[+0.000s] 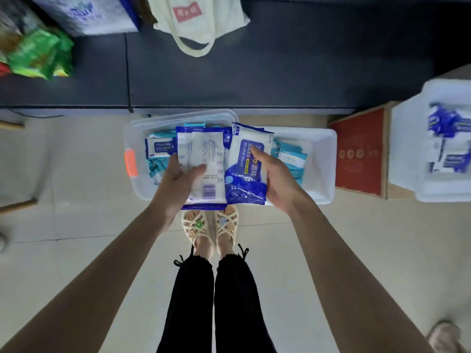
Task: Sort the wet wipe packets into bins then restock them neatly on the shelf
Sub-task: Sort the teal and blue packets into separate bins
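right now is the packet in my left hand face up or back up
Back up: the left packet in the left hand shows its barcode; the alcohol wipes packet in the right hand shows its front.

Blue-and-white wipe packets [246,164], teal packets [290,155], red box [359,154], dark shelf [254,80]

Your clothes, seen from above.
Your left hand [178,186] and right hand [277,179] are bare; black trousers with tied cuffs [191,301], cream woven sandals with small flower trims [197,225].

A cream tote bag [198,19] and green packets [38,54] lie ahead, and a red box [359,154] stands on the pale floor [76,174].
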### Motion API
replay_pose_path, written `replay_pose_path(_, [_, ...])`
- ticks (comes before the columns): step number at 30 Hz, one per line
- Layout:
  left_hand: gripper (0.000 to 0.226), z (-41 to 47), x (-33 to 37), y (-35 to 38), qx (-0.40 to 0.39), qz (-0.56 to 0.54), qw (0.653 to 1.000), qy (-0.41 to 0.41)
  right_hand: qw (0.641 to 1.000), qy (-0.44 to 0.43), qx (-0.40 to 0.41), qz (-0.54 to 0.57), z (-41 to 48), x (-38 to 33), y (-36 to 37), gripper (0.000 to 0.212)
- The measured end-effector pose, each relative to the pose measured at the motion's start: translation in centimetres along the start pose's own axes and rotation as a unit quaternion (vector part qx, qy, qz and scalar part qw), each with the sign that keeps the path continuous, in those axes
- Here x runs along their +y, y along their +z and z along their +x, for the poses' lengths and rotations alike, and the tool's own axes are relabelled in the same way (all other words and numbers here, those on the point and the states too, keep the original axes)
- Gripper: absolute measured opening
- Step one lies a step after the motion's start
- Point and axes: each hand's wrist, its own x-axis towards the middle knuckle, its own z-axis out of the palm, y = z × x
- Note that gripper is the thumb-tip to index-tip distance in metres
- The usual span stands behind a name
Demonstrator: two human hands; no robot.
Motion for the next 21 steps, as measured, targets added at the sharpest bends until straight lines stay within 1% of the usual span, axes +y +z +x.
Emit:
replay_pose_path(5, [0.033, -5.9, 6.0, 4.5, -0.026, 0.035, 0.998, 0.041, 0.997, -0.034, 0.063, -0.03, -9.1, -4.6, -2.3, 0.041])
replay_pose_path(7, [0.034, -8.4, 8.3, 6.9, -0.021, 0.047, 0.998, 0.045, 0.995, -0.051, 0.08, -0.044, -12.7, -6.3, -3.9, 0.044])
replay_pose_path(11, [0.028, -12.5, 11.8, 13.3, -0.016, 0.087, 0.993, 0.078, 0.985, -0.091, 0.124, -0.073, -19.0, -9.2, -8.3, 0.04])
replay_pose_path(14, [0.029, -14.9, 13.2, 19.6, -0.007, 0.099, 0.992, 0.078, 0.98, -0.118, 0.143, -0.069, -23.1, -11.0, -13.3, 0.043])
replay_pose_path(19, [0.031, -18.2, 13.7, 31.2, 0.014, 0.082, 0.994, 0.076, 0.978, -0.14, 0.147, -0.051, -28.5, -13.7, -23.3, 0.026])
replay_pose_path(21, [0.031, -19.6, 13.9, 35.5, 0.009, 0.085, 0.993, 0.083, 0.977, -0.141, 0.156, -0.035, -30.2, -14.8, -26.9, 0.018])
